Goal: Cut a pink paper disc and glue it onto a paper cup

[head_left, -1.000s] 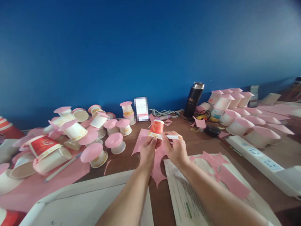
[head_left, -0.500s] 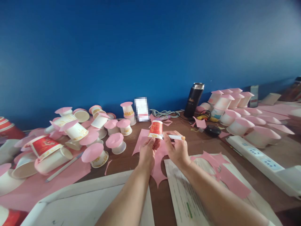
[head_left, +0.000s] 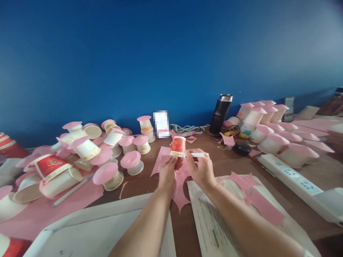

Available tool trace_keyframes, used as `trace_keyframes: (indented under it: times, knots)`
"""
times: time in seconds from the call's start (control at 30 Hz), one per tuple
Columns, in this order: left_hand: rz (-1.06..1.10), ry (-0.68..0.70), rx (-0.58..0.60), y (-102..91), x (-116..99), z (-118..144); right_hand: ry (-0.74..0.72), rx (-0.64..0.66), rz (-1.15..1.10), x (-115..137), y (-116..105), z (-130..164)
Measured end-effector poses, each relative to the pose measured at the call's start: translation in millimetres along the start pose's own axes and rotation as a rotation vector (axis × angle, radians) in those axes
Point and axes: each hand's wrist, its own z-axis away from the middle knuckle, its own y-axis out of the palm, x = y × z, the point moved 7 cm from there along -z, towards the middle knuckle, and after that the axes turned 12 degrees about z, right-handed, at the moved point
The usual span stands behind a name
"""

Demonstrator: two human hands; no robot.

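Observation:
A red and white paper cup [head_left: 178, 146] is upside down in front of me, its rim at the bottom. My left hand [head_left: 169, 170] is closed on that rim from the near left side. In my right hand [head_left: 199, 166] I grip a white pen [head_left: 198, 155], which lies roughly level with its orange end pointing right. The pen's other end is close to the cup's rim; my fingers hide whether it touches. Beneath my hands lies a cut pink paper sheet [head_left: 181, 196] with curved edges.
Paper cups with pink paper discs [head_left: 130, 159] crowd the left, and more capped cups [head_left: 273, 140] stand at the right. A black flask [head_left: 221, 113], a phone [head_left: 162, 123], a black mouse-like object [head_left: 242, 148], a white power strip [head_left: 292, 182] and printed papers [head_left: 206, 221] surround my arms.
The cup has turned slightly in my left hand and sits more upright. The pen has shifted a little left, with its orange end less exposed. Everything else looks the same.

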Motion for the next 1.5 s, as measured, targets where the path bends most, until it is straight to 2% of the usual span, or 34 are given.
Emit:
trace_keyframes:
  times: [0.17,0.57,0.7,0.83,1.13,1.37,1.5]
  knots:
    - [-0.021,-0.001,0.025,0.5,1,-1,-0.016,0.019,-0.029,3,1,0]
    - [0.018,-0.019,-0.002,0.7,1,0,-0.013,0.013,-0.037,4,-2,0]
    - [0.097,-0.032,-0.049,-1.6,1,-1,0.003,-0.051,-0.038,4,-9,-2]
    - [0.164,-0.048,-0.097,-2.7,-1,0,0.015,-0.056,-0.012,2,-10,-2]
    - [0.148,-0.044,-0.062,1.9,-3,2,-0.017,0.007,-0.035,4,-1,2]
    - [0.141,-0.043,-0.051,3.4,-4,3,-0.014,-0.039,0.018,4,-6,-1]
    - [0.137,-0.041,-0.046,2.7,-4,3,-0.007,-0.015,0.003,3,-4,-1]
